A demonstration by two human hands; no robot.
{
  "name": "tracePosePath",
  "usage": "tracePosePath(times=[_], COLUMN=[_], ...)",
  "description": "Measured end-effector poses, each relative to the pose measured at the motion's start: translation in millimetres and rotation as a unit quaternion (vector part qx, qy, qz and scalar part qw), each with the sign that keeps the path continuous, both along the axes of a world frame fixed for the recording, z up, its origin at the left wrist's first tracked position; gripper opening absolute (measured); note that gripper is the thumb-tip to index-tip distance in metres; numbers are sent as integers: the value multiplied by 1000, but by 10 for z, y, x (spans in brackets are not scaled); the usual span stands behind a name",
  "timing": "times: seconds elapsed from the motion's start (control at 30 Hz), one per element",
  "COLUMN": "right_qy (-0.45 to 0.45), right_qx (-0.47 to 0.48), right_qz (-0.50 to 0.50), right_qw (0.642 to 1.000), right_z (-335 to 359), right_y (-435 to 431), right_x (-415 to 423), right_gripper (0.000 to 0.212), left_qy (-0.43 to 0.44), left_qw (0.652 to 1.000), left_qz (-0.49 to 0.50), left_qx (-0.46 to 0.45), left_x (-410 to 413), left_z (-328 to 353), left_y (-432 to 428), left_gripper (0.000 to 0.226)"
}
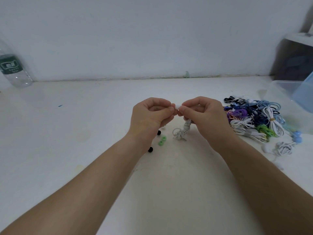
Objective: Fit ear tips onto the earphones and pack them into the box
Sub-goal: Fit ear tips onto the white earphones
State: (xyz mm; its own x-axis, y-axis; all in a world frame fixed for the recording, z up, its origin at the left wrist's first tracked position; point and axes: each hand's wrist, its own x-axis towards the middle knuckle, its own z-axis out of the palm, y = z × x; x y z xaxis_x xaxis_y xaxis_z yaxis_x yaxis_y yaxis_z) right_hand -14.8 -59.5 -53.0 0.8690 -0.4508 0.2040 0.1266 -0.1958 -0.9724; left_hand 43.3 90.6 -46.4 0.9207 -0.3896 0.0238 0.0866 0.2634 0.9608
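— Item: white earphone [177, 106]. Location?
— Above counter [84, 124], pinched between fingers [166, 111] of left hand [150, 114] and right hand [203, 112], both clamped on it; cable [182, 131] dangles below. Green ear tips [162, 140] on counter.

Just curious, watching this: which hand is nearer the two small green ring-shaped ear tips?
Left. The left hand is close, just up and left of the small green ring-shaped ear tips; the right hand is farther, up to their right.

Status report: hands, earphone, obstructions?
Left hand, right hand pinch small white earpiece together. Bundled white cable dangles below. Green ear tips, black ear tips lie loose, clear.
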Motion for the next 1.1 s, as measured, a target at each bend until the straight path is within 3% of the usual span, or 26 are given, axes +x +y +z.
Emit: tracePosePath(times=[0.23,0.37,0.57,0.63,0.73,0.9,1.0,1.1], right_qy=[4,19,53,66,65,50,32,12], right_qx=[5,17,64,85,153,262,294,261], right_qz=[22,43,60,67,89,120,108,83], right_qw=[1000,999,995,992,982,956,949,962], right_z=[29,67,119,116,122,140,125,122], right_y=[-15,-42,-81,-89,-98,-89,-94,-93], right_x=[4,-19,-37,-33,-27,-33,-25,-47], right_gripper=[5,3,8,10,9,42,22,25], left_qy=[-1,-77,-296,-327,-326,-320,-303,-270], left_qw=[1000,995,919,889,872,877,897,915], left_qz=[0,-20,-17,-36,-91,-134,-110,-98], left_qx=[-4,60,259,318,354,331,304,282], left_x=[30,65,188,192,148,54,43,14], left_z=[16,31,14,-2,-25,-48,-41,-10], left_y=[18,51,131,142,118,36,24,20], left_gripper=[13,11,18,22,29,34,29,31])
